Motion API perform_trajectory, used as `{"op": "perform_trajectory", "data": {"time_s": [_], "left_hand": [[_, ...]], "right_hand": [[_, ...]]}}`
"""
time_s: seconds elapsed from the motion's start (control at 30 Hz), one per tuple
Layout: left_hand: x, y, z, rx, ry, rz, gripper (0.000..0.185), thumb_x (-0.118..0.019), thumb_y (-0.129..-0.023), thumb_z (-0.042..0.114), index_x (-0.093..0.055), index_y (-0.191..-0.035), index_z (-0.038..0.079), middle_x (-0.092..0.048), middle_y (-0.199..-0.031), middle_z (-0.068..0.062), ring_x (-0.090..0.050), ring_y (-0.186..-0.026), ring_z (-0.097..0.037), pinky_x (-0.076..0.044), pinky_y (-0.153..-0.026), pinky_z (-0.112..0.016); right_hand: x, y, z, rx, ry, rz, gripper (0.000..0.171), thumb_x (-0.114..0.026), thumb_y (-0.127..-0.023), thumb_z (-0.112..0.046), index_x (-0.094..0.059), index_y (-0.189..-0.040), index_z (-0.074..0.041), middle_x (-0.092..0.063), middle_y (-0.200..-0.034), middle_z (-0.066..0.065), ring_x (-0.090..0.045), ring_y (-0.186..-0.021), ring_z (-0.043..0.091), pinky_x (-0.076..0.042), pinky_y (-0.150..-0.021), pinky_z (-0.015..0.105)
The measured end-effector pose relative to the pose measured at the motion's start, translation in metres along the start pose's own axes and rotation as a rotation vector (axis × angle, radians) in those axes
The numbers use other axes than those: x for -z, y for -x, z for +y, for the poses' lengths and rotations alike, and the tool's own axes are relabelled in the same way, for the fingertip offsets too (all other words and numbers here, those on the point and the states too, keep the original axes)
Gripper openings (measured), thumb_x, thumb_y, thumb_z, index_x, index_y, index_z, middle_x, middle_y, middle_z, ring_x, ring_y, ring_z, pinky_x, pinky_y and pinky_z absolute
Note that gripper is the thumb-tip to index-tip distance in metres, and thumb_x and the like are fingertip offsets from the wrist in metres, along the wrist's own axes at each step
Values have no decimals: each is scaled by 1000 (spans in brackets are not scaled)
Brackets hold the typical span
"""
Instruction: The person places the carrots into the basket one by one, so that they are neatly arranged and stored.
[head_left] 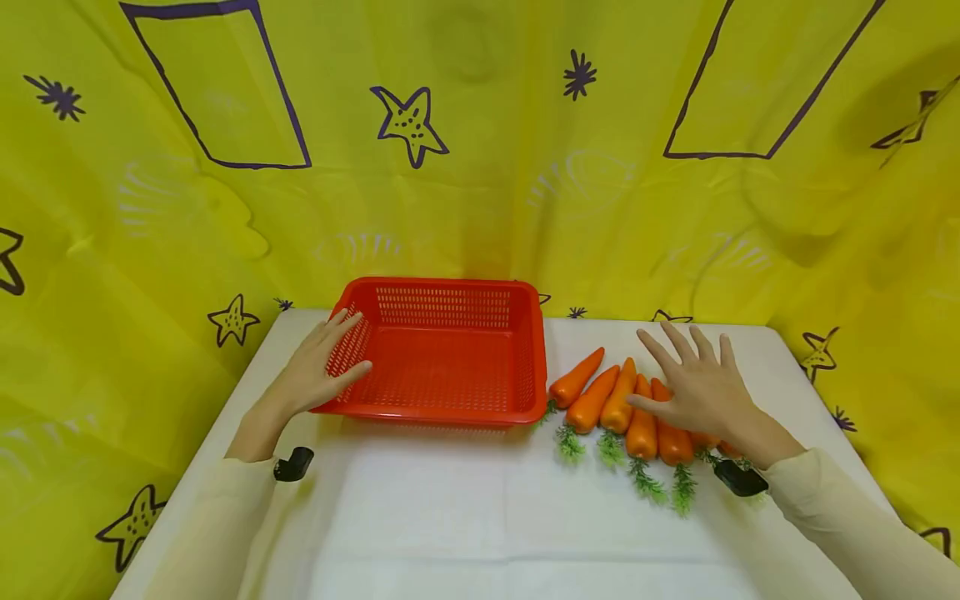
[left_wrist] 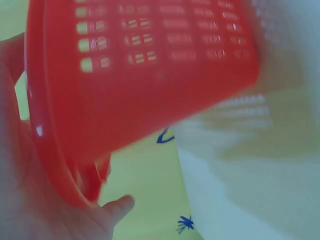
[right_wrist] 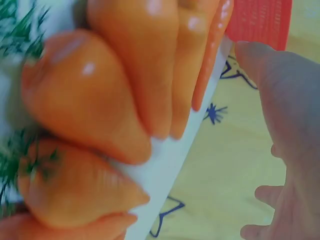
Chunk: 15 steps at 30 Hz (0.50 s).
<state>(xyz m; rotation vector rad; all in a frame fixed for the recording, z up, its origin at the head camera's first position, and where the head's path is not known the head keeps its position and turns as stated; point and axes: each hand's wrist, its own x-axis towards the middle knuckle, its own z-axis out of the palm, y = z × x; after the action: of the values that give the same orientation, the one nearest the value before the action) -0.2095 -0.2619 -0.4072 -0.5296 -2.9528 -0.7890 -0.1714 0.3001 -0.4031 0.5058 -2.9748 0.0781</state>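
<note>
A red plastic basket (head_left: 442, 414) with slotted walls stands toward the back of the white table. My left hand (head_left: 318, 362) is at its left rim, fingers spread and straight; in the left wrist view the palm (left_wrist: 55, 210) lies close along the rim, and whether it touches cannot be told. To the right of the basket lies a row of orange carrots (head_left: 588, 403) with green feathery tops (head_left: 647, 482). Over the right end of that row hovers my right hand (head_left: 708, 392), fingers spread, holding nothing. Part of the rightmost carrots is hidden beneath it.
The white tabletop (head_left: 420, 517) reaches toward me in front of the basket. A yellow curtain (head_left: 480, 208) with drawn stars hangs right behind the table and along both sides. Each wrist bears a small black camera (head_left: 294, 464).
</note>
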Motion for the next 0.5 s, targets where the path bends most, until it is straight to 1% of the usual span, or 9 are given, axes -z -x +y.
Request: {"op": "perform_trajectory", "data": {"time_s": [0.07, 0.17, 0.3, 0.37, 0.4, 0.43, 0.5], "left_hand": [[2, 2, -6, -4, 49, 9, 80, -66, -99, 42, -28, -163, 12, -17, -170, -16, -18, -152, -48, -17, -115, -74], [5, 5, -13, 3, 105, 31, 77, -66, -100, 39, -31, -162, 11, -20, -170, -15, -24, -151, -46, -22, -113, -73], [10, 11, -20, 50, 171, 42, 72, -66, -100, 37, -35, -160, 13, -29, -166, -16, -44, -135, -52, -39, -103, -71], [12, 14, -23, 72, 213, 39, 68, -66, -101, 33, -36, -160, 13, -32, -165, -17, -51, -127, -55, -46, -97, -69], [13, 14, -24, 78, 238, 36, 67, -66, -101, 30, -37, -159, 13, -33, -164, -18, -54, -123, -56, -48, -94, -68], [14, 15, -25, 84, 261, 32, 65, -66, -101, 27, -38, -158, 12, -34, -164, -19, -53, -123, -58, -49, -94, -68], [16, 15, -27, 75, 319, 26, 62, -66, -101, 21, -41, -157, 9, -32, -165, -18, -52, -126, -57, -50, -96, -65]], "right_hand": [[1, 2, 6, -2, 6, -6, 100, -70, -86, -67, -29, -163, -18, -24, -164, 25, -23, -140, 62, -8, -108, 82], [2, 6, 16, -13, 1, -8, 99, -71, -86, -67, -31, -162, -18, -26, -161, 27, -25, -138, 63, -10, -107, 83], [2, 12, 31, -31, -20, -10, 97, -71, -86, -65, -32, -161, -18, -28, -159, 29, -27, -135, 64, -13, -105, 83], [1, 16, 39, -36, -30, -9, 96, -72, -87, -63, -32, -161, -17, -29, -158, 31, -28, -134, 64, -16, -103, 82], [0, 18, 43, -37, -33, -9, 95, -72, -87, -63, -33, -160, -16, -29, -157, 31, -29, -133, 64, -18, -103, 81], [0, 19, 47, -36, -34, -14, 94, -72, -88, -62, -34, -160, -15, -29, -157, 32, -31, -132, 64, -21, -102, 80], [0, 21, 56, -38, -42, -37, 91, -72, -89, -59, -35, -158, -12, -30, -155, 35, -33, -129, 66, -27, -100, 80]]}}
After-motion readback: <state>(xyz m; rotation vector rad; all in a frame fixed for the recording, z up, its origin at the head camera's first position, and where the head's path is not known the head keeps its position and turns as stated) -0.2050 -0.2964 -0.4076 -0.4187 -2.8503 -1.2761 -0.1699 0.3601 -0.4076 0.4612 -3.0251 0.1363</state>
